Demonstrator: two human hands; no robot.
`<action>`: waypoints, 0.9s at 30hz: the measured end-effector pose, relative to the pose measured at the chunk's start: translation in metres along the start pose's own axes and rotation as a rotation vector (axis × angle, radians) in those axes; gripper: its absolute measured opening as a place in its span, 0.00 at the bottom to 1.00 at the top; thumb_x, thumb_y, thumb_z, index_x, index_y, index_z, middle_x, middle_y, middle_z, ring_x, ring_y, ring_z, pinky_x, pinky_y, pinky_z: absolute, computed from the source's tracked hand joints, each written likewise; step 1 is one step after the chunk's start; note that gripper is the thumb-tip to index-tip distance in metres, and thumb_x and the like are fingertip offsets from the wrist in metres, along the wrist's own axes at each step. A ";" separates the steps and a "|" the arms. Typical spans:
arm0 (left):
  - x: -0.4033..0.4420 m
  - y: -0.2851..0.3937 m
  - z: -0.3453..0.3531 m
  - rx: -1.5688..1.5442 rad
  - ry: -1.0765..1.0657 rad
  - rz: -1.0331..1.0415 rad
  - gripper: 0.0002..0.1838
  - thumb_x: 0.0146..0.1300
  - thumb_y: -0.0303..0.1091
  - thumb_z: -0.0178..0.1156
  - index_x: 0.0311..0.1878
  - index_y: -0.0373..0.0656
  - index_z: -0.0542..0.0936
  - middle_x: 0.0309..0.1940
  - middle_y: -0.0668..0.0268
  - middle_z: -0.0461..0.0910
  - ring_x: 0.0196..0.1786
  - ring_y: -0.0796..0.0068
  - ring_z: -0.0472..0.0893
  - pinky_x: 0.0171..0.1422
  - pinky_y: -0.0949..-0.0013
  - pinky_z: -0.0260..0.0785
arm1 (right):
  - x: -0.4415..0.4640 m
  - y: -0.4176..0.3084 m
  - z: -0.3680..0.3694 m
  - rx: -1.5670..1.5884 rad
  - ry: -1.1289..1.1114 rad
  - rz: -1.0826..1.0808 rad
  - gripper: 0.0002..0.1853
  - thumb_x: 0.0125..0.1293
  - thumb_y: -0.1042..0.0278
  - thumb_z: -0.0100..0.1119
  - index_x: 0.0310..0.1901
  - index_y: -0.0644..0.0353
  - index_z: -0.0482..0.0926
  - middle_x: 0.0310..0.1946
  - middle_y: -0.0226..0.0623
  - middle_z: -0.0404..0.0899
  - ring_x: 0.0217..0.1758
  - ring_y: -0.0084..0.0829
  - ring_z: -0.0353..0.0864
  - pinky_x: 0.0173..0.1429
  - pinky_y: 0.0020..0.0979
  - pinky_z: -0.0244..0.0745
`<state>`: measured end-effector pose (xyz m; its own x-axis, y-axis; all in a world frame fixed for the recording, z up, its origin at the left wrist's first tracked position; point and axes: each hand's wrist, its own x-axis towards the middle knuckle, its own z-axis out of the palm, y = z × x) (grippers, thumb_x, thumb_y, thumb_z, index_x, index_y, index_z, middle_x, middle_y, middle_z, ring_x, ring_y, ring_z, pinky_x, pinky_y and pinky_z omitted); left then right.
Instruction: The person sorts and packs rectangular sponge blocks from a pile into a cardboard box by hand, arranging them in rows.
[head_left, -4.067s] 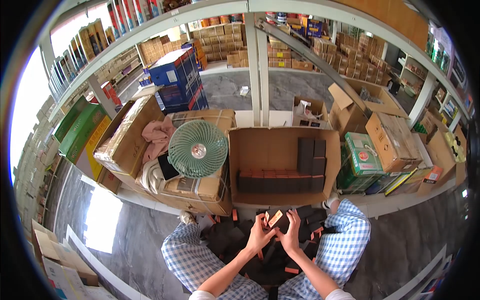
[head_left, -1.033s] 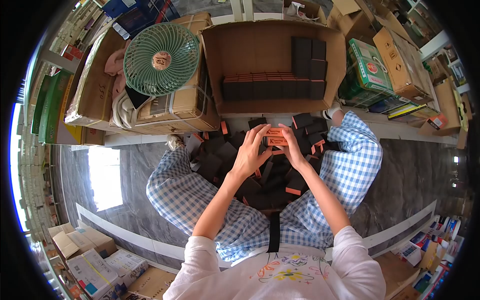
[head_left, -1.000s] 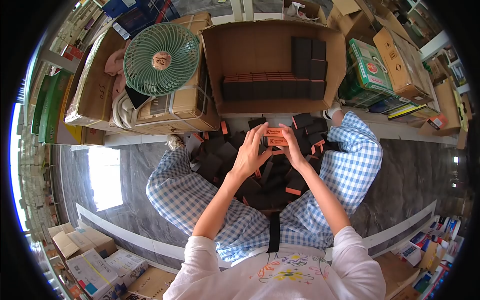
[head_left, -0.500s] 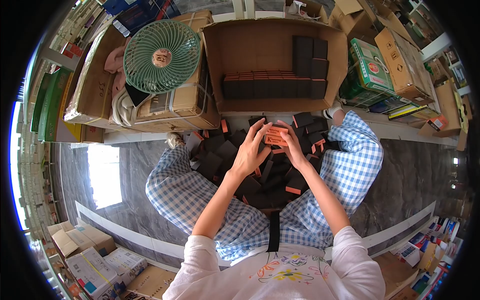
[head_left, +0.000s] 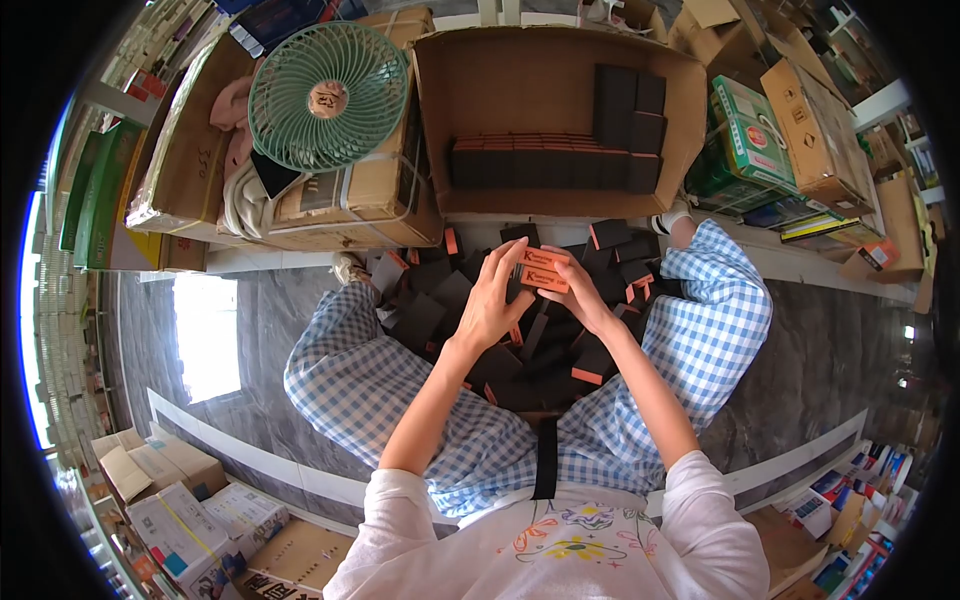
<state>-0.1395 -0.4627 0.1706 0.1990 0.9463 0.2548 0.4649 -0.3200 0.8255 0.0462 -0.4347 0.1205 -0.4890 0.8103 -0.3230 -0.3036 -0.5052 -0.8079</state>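
Observation:
Two small black boxes (head_left: 545, 277) with orange printed ends are pressed together between my hands, one above the other, their lettering facing me. My left hand (head_left: 486, 303) grips them from the left side, with its fingers reaching over the top. On the right side my right hand (head_left: 586, 297) closes round them. Beneath both hands, between the legs, lies a loose heap of similar black boxes (head_left: 452, 294), several showing orange ends. Behind the heap an open carton (head_left: 510, 85) holds neat rows of black boxes (head_left: 540, 165) along its near side and right corner.
A green fan (head_left: 328, 97) lies on a strapped carton (head_left: 345, 205) at the left. To the right of the open carton are a green box (head_left: 752, 130) and a brown carton (head_left: 815, 130). More cartons (head_left: 185, 465) sit at the lower left, and shelving lines both sides.
The two boxes in my hands now show their orange ends more fully. My left hand's fingers have come closer around them, and the camera view has shifted slightly.

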 end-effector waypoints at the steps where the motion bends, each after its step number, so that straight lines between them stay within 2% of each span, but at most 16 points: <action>1: -0.002 -0.002 0.000 -0.043 -0.011 -0.025 0.38 0.51 0.22 0.59 0.68 0.42 0.60 0.62 0.51 0.63 0.62 0.49 0.68 0.62 0.56 0.67 | 0.001 0.001 0.000 0.000 0.000 0.004 0.29 0.68 0.47 0.53 0.66 0.49 0.62 0.60 0.32 0.64 0.63 0.25 0.66 0.58 0.28 0.67; 4: -0.004 -0.007 0.003 -0.116 -0.031 -0.060 0.40 0.53 0.25 0.60 0.70 0.43 0.57 0.63 0.51 0.61 0.64 0.50 0.66 0.66 0.56 0.63 | 0.003 0.009 -0.003 -0.036 0.010 -0.016 0.28 0.68 0.47 0.54 0.65 0.50 0.63 0.57 0.33 0.66 0.61 0.26 0.68 0.57 0.28 0.69; 6: -0.004 -0.010 0.007 -0.143 -0.036 -0.064 0.41 0.54 0.27 0.61 0.71 0.44 0.54 0.64 0.51 0.60 0.66 0.50 0.64 0.68 0.57 0.61 | 0.004 0.010 -0.008 -0.177 0.108 -0.006 0.29 0.67 0.47 0.55 0.64 0.51 0.64 0.55 0.33 0.67 0.58 0.25 0.70 0.55 0.27 0.70; 7: -0.003 -0.012 0.012 -0.201 -0.024 -0.093 0.42 0.56 0.26 0.60 0.72 0.43 0.52 0.66 0.53 0.58 0.68 0.54 0.62 0.70 0.57 0.58 | 0.004 0.010 -0.007 -0.132 0.118 -0.025 0.29 0.66 0.46 0.55 0.63 0.50 0.64 0.54 0.31 0.68 0.55 0.23 0.71 0.50 0.25 0.70; 8: -0.003 -0.014 0.014 -0.260 -0.013 -0.122 0.42 0.57 0.25 0.60 0.73 0.42 0.49 0.68 0.54 0.57 0.71 0.57 0.59 0.73 0.58 0.55 | 0.004 0.009 -0.007 -0.135 0.114 -0.024 0.29 0.66 0.46 0.55 0.63 0.50 0.64 0.54 0.31 0.68 0.55 0.23 0.71 0.50 0.25 0.70; 9: -0.003 -0.017 0.016 -0.257 -0.028 -0.115 0.43 0.59 0.27 0.60 0.74 0.44 0.47 0.69 0.55 0.55 0.73 0.59 0.56 0.74 0.57 0.52 | 0.004 0.007 -0.009 -0.114 0.099 -0.019 0.29 0.66 0.45 0.54 0.63 0.50 0.64 0.54 0.30 0.68 0.55 0.22 0.71 0.48 0.24 0.70; 12: -0.005 -0.019 0.020 -0.342 -0.058 -0.213 0.41 0.62 0.31 0.59 0.74 0.47 0.48 0.70 0.56 0.55 0.73 0.60 0.55 0.73 0.55 0.52 | 0.004 0.004 -0.013 -0.128 0.086 -0.026 0.29 0.66 0.43 0.53 0.63 0.50 0.64 0.54 0.30 0.68 0.54 0.22 0.71 0.47 0.23 0.70; 17: 0.000 -0.018 0.021 -0.357 -0.082 -0.200 0.38 0.66 0.36 0.59 0.74 0.48 0.50 0.70 0.58 0.54 0.72 0.62 0.56 0.71 0.55 0.57 | 0.003 0.006 -0.013 -0.185 0.093 -0.020 0.31 0.66 0.41 0.52 0.64 0.50 0.63 0.55 0.31 0.67 0.55 0.24 0.71 0.48 0.26 0.71; 21: 0.003 -0.016 0.021 -0.376 -0.109 -0.230 0.35 0.67 0.36 0.57 0.73 0.47 0.53 0.68 0.58 0.56 0.70 0.63 0.60 0.69 0.59 0.61 | 0.002 0.008 -0.011 -0.144 0.106 -0.008 0.34 0.66 0.39 0.52 0.66 0.50 0.59 0.57 0.35 0.65 0.59 0.27 0.70 0.52 0.29 0.72; 27: 0.004 -0.017 0.020 -0.298 -0.106 -0.202 0.34 0.69 0.37 0.55 0.73 0.46 0.52 0.67 0.58 0.57 0.69 0.64 0.61 0.69 0.63 0.60 | 0.002 0.007 -0.014 -0.122 0.067 0.006 0.36 0.66 0.39 0.52 0.67 0.52 0.56 0.61 0.39 0.61 0.64 0.32 0.66 0.60 0.35 0.71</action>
<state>-0.1295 -0.4546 0.1474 0.2242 0.9741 0.0308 0.2351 -0.0848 0.9683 0.0540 -0.4325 0.1069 -0.4336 0.8275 -0.3568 -0.1969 -0.4734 -0.8586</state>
